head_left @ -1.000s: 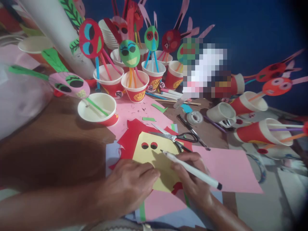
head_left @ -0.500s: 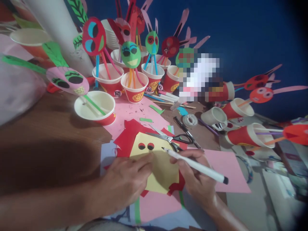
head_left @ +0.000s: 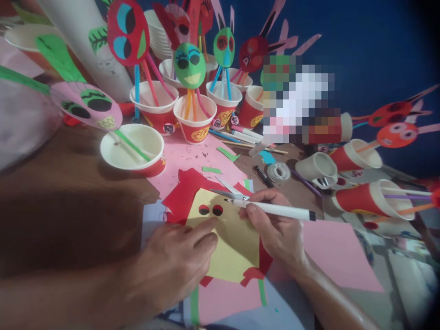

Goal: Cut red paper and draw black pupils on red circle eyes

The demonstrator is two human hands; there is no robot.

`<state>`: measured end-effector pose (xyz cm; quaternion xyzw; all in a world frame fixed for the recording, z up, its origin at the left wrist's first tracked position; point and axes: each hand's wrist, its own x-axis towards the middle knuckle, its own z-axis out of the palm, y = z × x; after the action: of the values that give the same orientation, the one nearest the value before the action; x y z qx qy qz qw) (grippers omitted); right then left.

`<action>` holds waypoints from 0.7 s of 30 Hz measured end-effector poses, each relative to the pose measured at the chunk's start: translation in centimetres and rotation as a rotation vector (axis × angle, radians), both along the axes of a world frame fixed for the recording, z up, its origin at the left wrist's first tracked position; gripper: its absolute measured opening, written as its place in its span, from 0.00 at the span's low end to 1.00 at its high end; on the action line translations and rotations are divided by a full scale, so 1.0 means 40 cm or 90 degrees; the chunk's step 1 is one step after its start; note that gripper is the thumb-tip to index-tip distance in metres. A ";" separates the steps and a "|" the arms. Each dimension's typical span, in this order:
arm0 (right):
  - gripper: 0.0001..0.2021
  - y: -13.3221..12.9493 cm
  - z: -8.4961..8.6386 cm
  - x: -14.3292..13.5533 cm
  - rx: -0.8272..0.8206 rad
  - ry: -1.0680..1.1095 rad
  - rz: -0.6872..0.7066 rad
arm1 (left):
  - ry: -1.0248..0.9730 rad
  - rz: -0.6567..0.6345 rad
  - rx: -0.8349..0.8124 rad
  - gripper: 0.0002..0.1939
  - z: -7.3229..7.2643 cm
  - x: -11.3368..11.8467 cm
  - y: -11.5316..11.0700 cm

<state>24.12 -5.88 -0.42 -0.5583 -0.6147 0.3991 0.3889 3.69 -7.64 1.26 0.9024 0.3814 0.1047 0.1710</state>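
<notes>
A white marker [head_left: 275, 209] with a black end is gripped between the fingers and thumb of my right hand [head_left: 280, 229]. Its black tip points left, just above the upper part of a yellow paper sheet [head_left: 233, 250]. Two round eyes [head_left: 217, 210], red above and black below, sit side by side on that sheet. My left hand [head_left: 180, 259] rests on its left side, index finger stretched out below the eyes and the other fingers bent. Scissors [head_left: 228, 194] lie at the sheet's top edge, their handles hidden behind my right hand. Red paper [head_left: 178, 195] shows underneath.
Red paper cups [head_left: 195, 123] with paper-faced stick puppets [head_left: 190, 66] line the back. More cups [head_left: 357, 201] lie tipped at the right. A tape roll [head_left: 278, 172], a white mug [head_left: 316, 169], a black pen [head_left: 263, 176] and pink paper [head_left: 338, 250] surround the work.
My right hand has shifted up, and the marker lies flatter, its tip higher and further left, over the scissors' side. My left hand stays on the sheet. The view has shifted slightly.
</notes>
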 end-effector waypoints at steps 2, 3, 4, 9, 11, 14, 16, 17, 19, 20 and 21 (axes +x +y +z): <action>0.03 0.000 -0.012 -0.002 -0.025 0.028 0.007 | 0.003 0.000 0.008 0.11 -0.003 0.000 0.003; 0.03 -0.001 -0.017 -0.003 -0.034 0.038 0.010 | 0.011 0.001 0.008 0.11 -0.005 0.000 0.005; 0.03 -0.001 -0.023 -0.003 -0.039 0.042 0.013 | 0.022 0.004 0.007 0.11 -0.007 -0.001 0.006; 0.03 -0.003 -0.036 -0.005 -0.028 0.003 0.027 | 0.053 -0.002 -0.004 0.11 -0.012 -0.001 0.010; 0.03 -0.004 -0.037 -0.005 -0.020 -0.017 0.028 | 0.052 0.002 0.005 0.11 -0.014 0.000 0.012; 0.04 -0.005 -0.038 -0.004 -0.017 -0.032 0.027 | 0.057 0.001 -0.008 0.11 -0.019 0.002 0.014; 0.04 -0.005 -0.040 -0.004 -0.020 -0.035 0.030 | 0.057 -0.009 -0.031 0.11 -0.021 0.004 0.015; 0.04 -0.005 -0.041 -0.003 -0.021 -0.036 0.030 | 0.056 -0.013 -0.043 0.12 -0.020 0.004 0.016; 0.04 -0.005 -0.043 -0.003 -0.024 -0.040 0.028 | 0.056 -0.016 -0.061 0.13 -0.015 0.004 0.019; 0.05 -0.004 -0.043 -0.003 -0.024 -0.044 0.028 | 0.059 -0.015 -0.070 0.13 -0.011 0.004 0.020; 0.05 -0.003 -0.042 -0.004 -0.022 -0.050 0.029 | 0.065 -0.013 -0.080 0.13 -0.007 0.004 0.022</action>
<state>23.96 -6.01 -2.10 -0.5661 -0.6350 0.3962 0.3455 3.84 -6.76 0.98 0.8979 0.3860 0.0327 0.2090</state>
